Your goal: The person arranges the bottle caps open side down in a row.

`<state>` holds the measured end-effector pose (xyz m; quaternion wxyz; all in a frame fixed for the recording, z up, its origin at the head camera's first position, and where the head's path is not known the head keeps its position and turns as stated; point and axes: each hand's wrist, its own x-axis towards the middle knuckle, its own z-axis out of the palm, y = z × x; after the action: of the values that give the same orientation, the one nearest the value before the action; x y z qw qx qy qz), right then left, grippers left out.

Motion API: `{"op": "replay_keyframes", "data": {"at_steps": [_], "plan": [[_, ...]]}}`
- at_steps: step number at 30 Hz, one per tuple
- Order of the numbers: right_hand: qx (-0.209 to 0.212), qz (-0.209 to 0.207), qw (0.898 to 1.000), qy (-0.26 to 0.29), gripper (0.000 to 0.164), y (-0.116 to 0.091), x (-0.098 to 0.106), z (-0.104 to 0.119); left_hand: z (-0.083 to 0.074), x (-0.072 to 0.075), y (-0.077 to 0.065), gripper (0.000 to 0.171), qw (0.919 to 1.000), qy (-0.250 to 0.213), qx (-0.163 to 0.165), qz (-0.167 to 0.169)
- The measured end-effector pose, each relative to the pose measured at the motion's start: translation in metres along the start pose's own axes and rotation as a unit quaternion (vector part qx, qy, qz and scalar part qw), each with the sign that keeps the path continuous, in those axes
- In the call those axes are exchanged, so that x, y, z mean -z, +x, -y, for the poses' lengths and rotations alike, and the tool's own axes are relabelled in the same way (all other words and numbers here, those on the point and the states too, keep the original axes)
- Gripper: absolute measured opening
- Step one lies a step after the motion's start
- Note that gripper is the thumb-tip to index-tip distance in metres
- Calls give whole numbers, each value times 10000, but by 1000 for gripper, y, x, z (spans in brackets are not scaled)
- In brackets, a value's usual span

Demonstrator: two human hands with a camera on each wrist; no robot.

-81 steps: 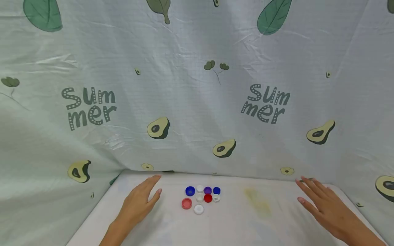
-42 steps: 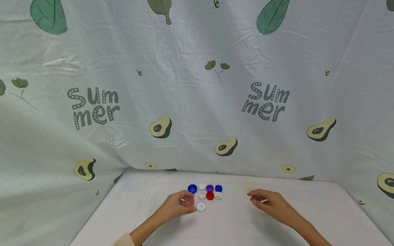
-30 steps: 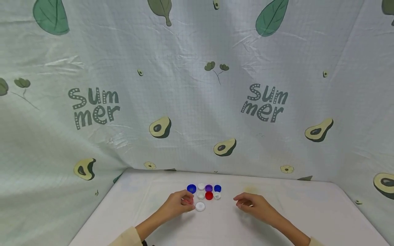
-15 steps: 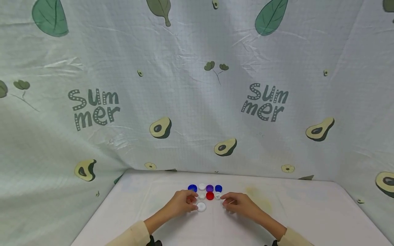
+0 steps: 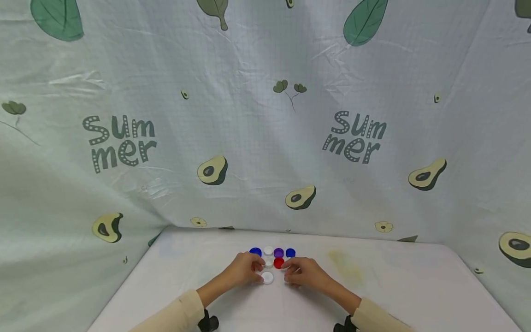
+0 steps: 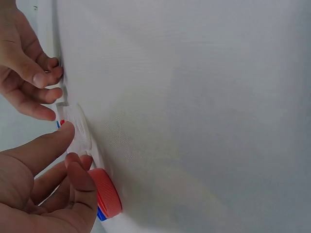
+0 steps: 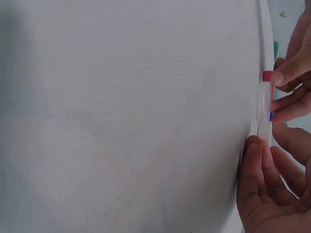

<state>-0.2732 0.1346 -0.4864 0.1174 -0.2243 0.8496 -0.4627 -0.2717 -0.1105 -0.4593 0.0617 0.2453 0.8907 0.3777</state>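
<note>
My left hand (image 5: 242, 269) reaches in from the left. Its fingers are bent, with the thumb beside a wide white bottle cap (image 5: 267, 277); no grip is visible. In the left wrist view, a light red bottle cap (image 6: 108, 193) stands just past these fingers; the hand hides it in the head view. My right hand (image 5: 306, 273) is loosely bent to the right, its index fingertip by a small red cap (image 5: 279, 263). Nothing is plainly held in it. A small white cap (image 5: 268, 262) sits between the hands, and another, seen earlier, is behind the right hand.
Behind the hands, a back row holds a dark blue cap (image 5: 255, 251), a white cap (image 5: 268, 251), a purple cap (image 5: 279, 252) and a blue cap (image 5: 290, 252). The white table (image 5: 398, 281) meets a printed curtain (image 5: 249, 115). Dark wrist devices (image 5: 208, 322) show below the sleeves.
From wide apart, both hands have come in to the caps. The left settled over the light red cap, then shifted slightly right. The right moved left to the red cap. The caps appear unmoved.
</note>
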Motion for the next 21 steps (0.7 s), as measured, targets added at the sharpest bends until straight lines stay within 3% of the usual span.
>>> {"op": "replay_keyframes", "data": {"at_steps": [13,21], "plan": [[33,240,9991,-344,20,9,-12,9,0,-5,0,31,9994,257,64,232],[12,-156,9988,-458,22,14,-20,7,-6,-5,2,28,9995,241,-111,178]]}}
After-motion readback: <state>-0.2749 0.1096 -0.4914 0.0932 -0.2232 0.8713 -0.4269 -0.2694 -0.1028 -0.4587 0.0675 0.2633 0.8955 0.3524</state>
